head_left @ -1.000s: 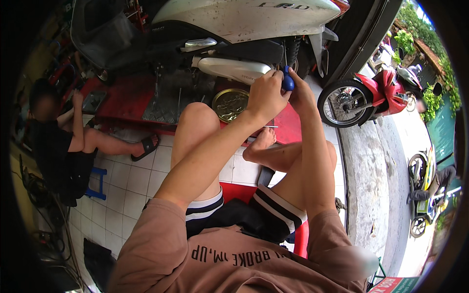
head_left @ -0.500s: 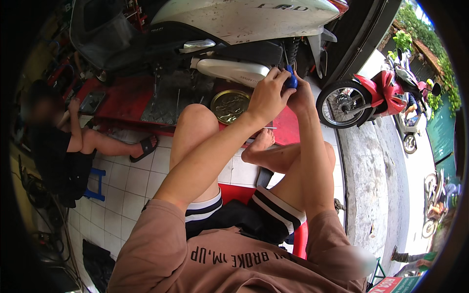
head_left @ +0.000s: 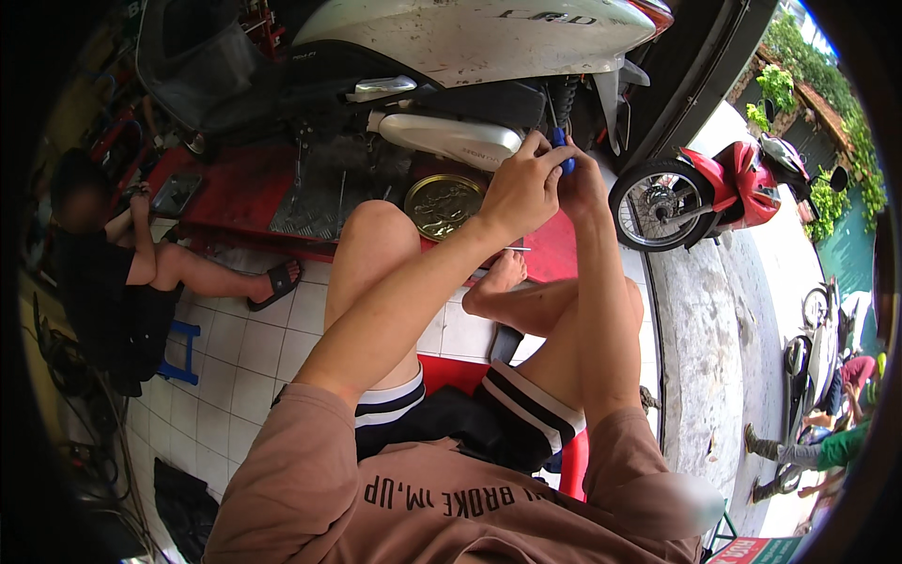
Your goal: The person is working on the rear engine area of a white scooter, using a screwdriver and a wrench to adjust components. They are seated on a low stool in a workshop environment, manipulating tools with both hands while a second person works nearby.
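The person wears a dusty brown T-shirt [head_left: 451, 526] with short, loose sleeves, the left sleeve [head_left: 305, 442] and the right sleeve [head_left: 625, 446] both ending above the elbow. Tall, narrow dark lettering [head_left: 460, 498] runs across the chest, its baseline curved. The shorts [head_left: 446, 423] are black, each leg edged with a broad white cuff [head_left: 531, 404] that a black stripe divides. Below them the knees are bare, as is the one visible foot [head_left: 498, 274]. The left hand [head_left: 521, 193] and right hand [head_left: 584, 188] are ungloved.
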A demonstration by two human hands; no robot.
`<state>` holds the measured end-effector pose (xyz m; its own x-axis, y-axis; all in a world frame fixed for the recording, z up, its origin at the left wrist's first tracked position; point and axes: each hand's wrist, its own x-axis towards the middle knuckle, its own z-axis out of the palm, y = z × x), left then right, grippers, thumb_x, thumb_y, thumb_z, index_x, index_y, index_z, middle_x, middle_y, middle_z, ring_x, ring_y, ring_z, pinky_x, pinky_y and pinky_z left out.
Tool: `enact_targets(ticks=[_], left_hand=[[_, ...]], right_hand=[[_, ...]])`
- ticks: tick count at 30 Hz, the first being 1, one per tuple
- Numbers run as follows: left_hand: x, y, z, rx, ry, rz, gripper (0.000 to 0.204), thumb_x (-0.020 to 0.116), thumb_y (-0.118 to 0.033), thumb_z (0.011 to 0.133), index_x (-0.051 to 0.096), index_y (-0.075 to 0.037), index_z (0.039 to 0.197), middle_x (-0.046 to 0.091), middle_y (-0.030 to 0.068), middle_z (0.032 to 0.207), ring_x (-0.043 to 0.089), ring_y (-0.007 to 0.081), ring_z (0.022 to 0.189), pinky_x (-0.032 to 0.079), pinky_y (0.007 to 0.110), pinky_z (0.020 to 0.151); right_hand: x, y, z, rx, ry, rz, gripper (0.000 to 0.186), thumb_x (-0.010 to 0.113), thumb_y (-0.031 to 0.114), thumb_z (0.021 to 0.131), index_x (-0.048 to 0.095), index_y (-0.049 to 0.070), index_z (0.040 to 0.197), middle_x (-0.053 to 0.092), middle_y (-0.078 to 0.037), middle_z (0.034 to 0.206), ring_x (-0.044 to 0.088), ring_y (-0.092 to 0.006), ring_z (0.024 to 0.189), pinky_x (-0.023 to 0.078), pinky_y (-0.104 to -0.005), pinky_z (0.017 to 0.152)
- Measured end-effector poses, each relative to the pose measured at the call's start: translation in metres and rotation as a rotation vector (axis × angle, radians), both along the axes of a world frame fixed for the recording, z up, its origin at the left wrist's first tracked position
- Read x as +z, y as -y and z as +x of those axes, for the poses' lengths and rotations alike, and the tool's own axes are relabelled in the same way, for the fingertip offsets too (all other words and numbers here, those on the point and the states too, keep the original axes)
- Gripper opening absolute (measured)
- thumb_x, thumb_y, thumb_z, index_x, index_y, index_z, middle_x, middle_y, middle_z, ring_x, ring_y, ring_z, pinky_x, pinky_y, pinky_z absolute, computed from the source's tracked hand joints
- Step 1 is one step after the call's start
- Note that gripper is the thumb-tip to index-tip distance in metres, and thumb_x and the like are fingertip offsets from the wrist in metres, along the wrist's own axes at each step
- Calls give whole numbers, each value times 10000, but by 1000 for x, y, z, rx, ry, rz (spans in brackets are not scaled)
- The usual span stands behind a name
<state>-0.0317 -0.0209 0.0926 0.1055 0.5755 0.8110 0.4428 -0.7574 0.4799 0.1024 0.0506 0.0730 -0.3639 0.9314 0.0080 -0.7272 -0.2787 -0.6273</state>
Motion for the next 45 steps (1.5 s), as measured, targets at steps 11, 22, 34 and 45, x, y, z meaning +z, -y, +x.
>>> enact_targets(ticks=[11, 22, 34, 45], left_hand=[[-10, -14, 5, -376, 672, -889, 472, 587, -421, 888, 608, 24, 735, 637, 99, 606, 615, 163, 446, 458, 277, 384], [13, -10, -14, 207, -68, 72, 159, 699, -131, 742, 656, -31, 858, 609, 102, 710, 619, 302, 623, 491, 384, 569], [-14, -23, 1, -395, 473, -866, 407, 480, -327, 942, 636, 7, 770, 606, 96, 572, 618, 195, 507, 461, 307, 436], [-7, -14, -3, -762, 831, -1145, 394, 451, -457, 960, 511, -68, 941, 573, 11, 755, 507, 97, 569, 316, 231, 439]], right_hand=[[4, 11, -13, 71, 61, 70, 341, 398, 359, 985, 551, 57, 1033, 618, -65, 878, 417, -93, 399, 325, -210, 307], [-7, -1, 0, -95, 104, 96, 283, 556, 328, 929, 576, 58, 1009, 640, -55, 897, 613, -168, 786, 483, -317, 773], [11, 10, -3, -70, 92, -10, 266, 478, 332, 950, 549, 89, 1033, 621, -61, 896, 546, -158, 596, 465, -287, 534], [1, 5, -4, 103, 46, 24, 319, 434, 365, 974, 549, 69, 1007, 612, -46, 850, 429, -74, 423, 441, -278, 377]])
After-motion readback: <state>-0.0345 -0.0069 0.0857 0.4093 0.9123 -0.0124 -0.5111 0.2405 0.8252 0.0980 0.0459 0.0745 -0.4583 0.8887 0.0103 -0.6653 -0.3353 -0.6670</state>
